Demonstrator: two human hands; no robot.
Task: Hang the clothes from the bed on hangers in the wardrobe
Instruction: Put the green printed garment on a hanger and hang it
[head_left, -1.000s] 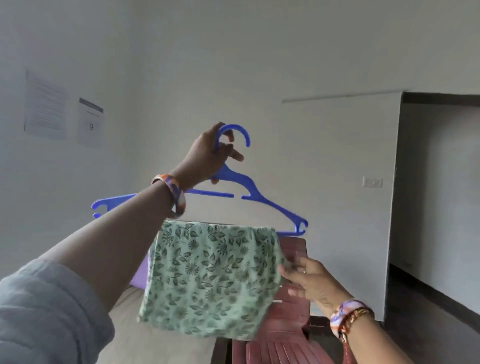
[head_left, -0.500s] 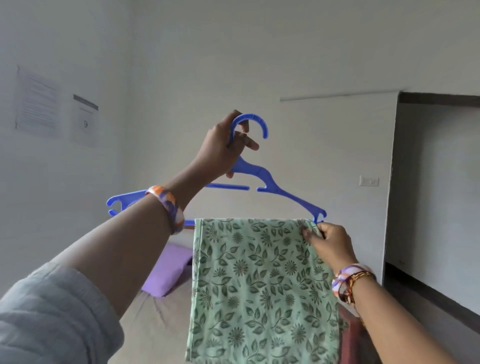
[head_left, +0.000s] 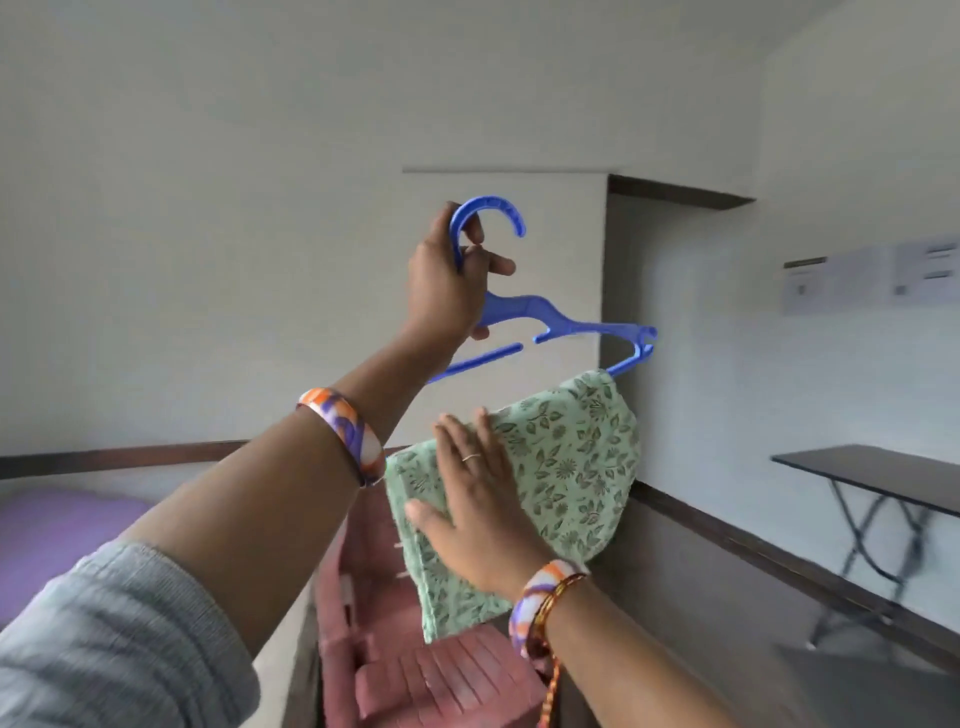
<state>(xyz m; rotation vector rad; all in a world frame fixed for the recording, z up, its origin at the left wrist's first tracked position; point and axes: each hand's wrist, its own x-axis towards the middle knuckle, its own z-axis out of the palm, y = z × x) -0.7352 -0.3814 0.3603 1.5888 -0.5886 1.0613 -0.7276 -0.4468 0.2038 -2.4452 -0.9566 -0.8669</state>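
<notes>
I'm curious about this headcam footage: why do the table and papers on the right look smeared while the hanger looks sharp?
Head view: the blue hanger, the green floral cloth and both hands are fairly crisp; the folding table and wall papers at the right edge are streaked, probably motion blur from a turning head. Light is soft and even, without glare. Wide-angle distortion bends the walls.

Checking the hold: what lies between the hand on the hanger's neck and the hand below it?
In the head view, between left hand and right hand: hanger's lower bar and green cloth's top edge.
</notes>
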